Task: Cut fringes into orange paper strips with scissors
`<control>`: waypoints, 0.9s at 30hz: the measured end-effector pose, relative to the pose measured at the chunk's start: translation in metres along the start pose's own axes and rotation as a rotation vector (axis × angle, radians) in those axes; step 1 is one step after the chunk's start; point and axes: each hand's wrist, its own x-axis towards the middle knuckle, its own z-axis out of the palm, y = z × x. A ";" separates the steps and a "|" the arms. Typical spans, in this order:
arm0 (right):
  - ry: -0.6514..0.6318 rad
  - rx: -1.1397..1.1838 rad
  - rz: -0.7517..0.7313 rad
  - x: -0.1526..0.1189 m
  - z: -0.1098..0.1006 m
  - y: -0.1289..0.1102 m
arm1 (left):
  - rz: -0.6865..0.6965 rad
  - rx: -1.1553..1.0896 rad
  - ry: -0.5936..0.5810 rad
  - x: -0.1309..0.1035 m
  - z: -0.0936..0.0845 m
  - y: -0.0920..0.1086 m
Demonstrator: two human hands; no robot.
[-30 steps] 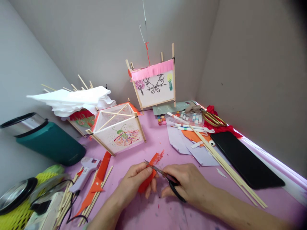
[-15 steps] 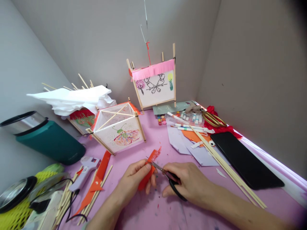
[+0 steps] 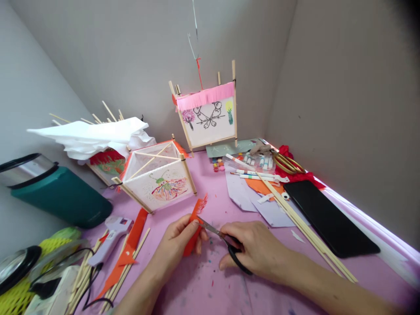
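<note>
A strip of red-orange paper (image 3: 195, 213) with a fringed upper end is pinched between thumb and fingers of my left hand (image 3: 179, 240). Black-handled scissors (image 3: 214, 231) are in the grip of my right hand (image 3: 256, 247), with their blade tips at the paper's edge beside my left thumb. Behind my hands stands a stick-framed lantern (image 3: 169, 186) with a colourful winged insect drawn on its white side.
A lantern with a pink fringe (image 3: 210, 111) hangs at the back. On the left are a teal bottle (image 3: 65, 192), glue gun (image 3: 113, 236) and orange strip (image 3: 134, 236). A black phone (image 3: 331, 218), wooden sticks (image 3: 305, 227) and markers (image 3: 259, 174) lie right.
The view has shifted slightly, so most things appear a little further left. My hands still hold the paper and scissors, and the blades look a little more closed.
</note>
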 end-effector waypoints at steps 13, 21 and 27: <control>0.006 0.000 -0.001 0.002 0.002 0.001 | -0.019 0.029 -0.032 0.002 0.001 -0.006; 0.016 -0.001 -0.002 0.001 0.003 0.003 | -0.002 0.051 -0.050 0.003 0.002 -0.007; 0.020 0.007 -0.009 0.001 0.004 0.002 | -0.010 0.036 -0.041 0.003 0.003 -0.008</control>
